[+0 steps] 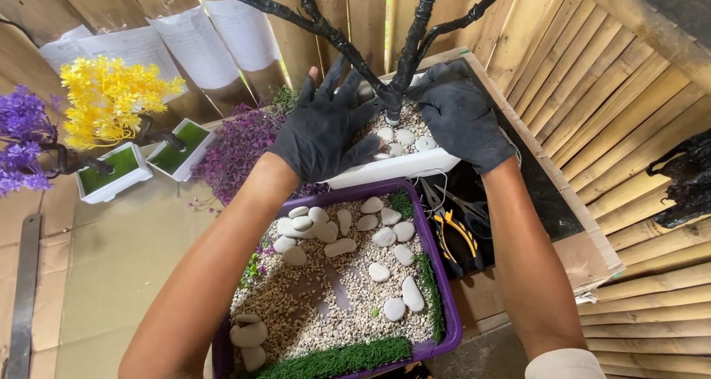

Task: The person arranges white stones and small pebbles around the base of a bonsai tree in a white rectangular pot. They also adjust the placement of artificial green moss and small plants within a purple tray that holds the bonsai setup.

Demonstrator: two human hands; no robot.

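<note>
Both my hands wear black gloves. My left hand lies fingers spread over the left side of a white rectangular planter, pressing on gravel and white stones. My right hand cups the planter's right end. A black wrapped tree trunk rises from the planter between my hands and forks into bare branches. Below it sits a purple tray holding gravel, flat white stones and strips of fake grass.
Small artificial trees with yellow and purple foliage stand in white planters at left. A purple plant clump lies behind the tray. Yellow-handled pliers rest in a wooden box at right. Bamboo slat walls surround the area.
</note>
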